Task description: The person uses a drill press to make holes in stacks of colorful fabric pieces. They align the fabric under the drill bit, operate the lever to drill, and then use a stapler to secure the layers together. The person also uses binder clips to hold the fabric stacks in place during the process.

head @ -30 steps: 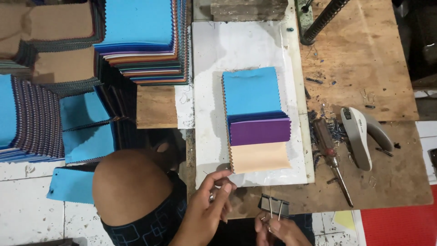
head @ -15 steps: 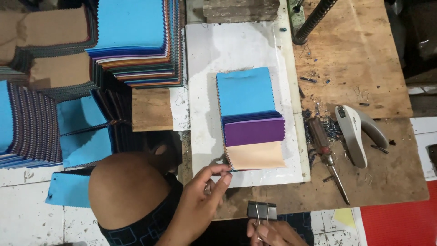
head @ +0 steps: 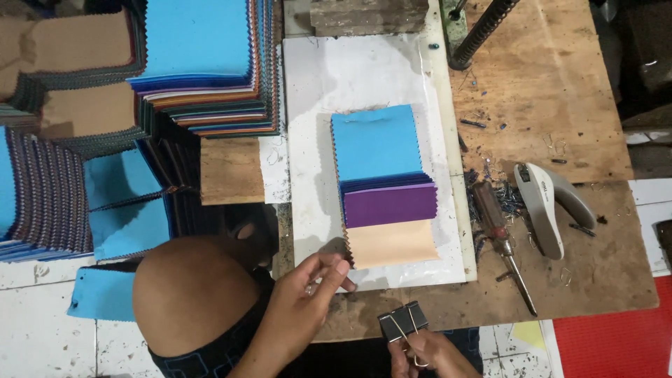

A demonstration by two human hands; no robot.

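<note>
A black binder clip point(head: 400, 324) with wire handles is pinched between the fingers of the right hand point(head: 428, 353) at about 6 o'clock of the view, just off the near edge of the wooden table point(head: 560, 91). Compared with half a second ago, the clip is now tilted and turned toward the fanned stack of fabric swatches point(head: 386, 187), and the handles are gripped lower; it is judged that the clip is being readied for the stack. The left hand point(head: 308, 297) is seen at about 7 o'clock of that stack, with its fingertips pressed together near the bottom-left corner of the beige swatch point(head: 390, 241); whether something small is held there cannot be told. This hand has drawn back a little from the corner, which was touched before. The stack lies on a white board point(head: 364, 70), with a blue swatch on top, a purple one under it and the beige one nearest to the person. At 3 o'clock of the stack, a screwdriver point(head: 500, 234) and a grey stapler point(head: 549, 203) are lying among loose staples. At 10 o'clock, tall piles of swatches point(head: 203, 63) are stored.
</note>
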